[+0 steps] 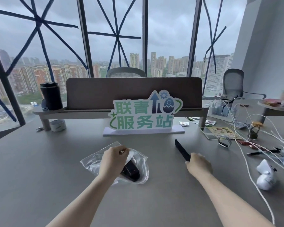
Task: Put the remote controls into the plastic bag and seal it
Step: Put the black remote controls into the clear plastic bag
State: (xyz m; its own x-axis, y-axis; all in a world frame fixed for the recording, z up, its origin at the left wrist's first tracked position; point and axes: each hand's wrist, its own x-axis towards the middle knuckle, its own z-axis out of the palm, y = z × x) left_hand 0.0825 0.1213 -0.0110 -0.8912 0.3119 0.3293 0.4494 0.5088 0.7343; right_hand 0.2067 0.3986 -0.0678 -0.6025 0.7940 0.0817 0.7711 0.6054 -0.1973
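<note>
A clear plastic bag (92, 159) lies on the grey table in front of me. One black remote control (131, 171) sits inside it, partly hidden under my wrist. My left hand (113, 159) pinches the bag's upper edge and holds it up. To the right, my right hand (197, 164) grips the near end of a second, long black remote control (181, 150), which points away from me just above or on the table.
A green-and-white sign (143, 115) stands behind the bag. White cables (246, 154), a white device (266, 176), pens and small items clutter the right side. A tape roll (57, 126) and a black tumbler (51, 95) stand at the left rear.
</note>
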